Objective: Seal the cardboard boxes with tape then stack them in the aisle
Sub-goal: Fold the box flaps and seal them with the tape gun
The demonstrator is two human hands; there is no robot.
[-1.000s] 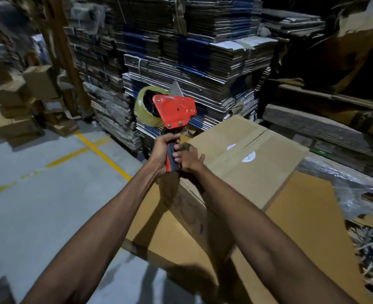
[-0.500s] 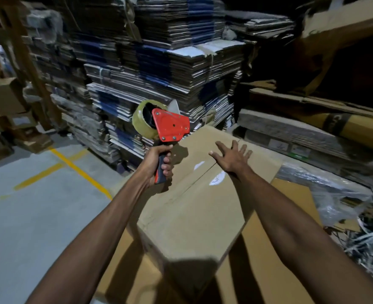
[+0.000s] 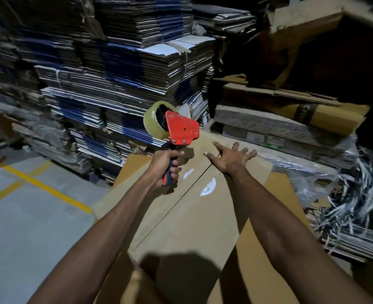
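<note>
A large brown cardboard box (image 3: pixel 194 218) stands in front of me, its two top flaps closed with an open seam running away from me. My left hand (image 3: pixel 165 165) grips the handle of a red tape dispenser (image 3: pixel 181 130), which carries a roll of clear tape and is held upright over the box's far left part. My right hand (image 3: pixel 230 157) lies flat with fingers spread on the right flap near the far edge.
Tall stacks of flattened cartons (image 3: pixel 119 80) rise behind the box. More flat cartons and plastic-wrapped bundles (image 3: pixel 291 137) lie to the right, with loose strapping (image 3: pixel 352 194) beside them. The grey floor with yellow lines (image 3: pixel 38 187) spreads to the left.
My right hand left the dispenser's handle and moved onto the right flap, then slid farther toward the far edge. The dispenser shifted right over the box, and I came closer to the box.
</note>
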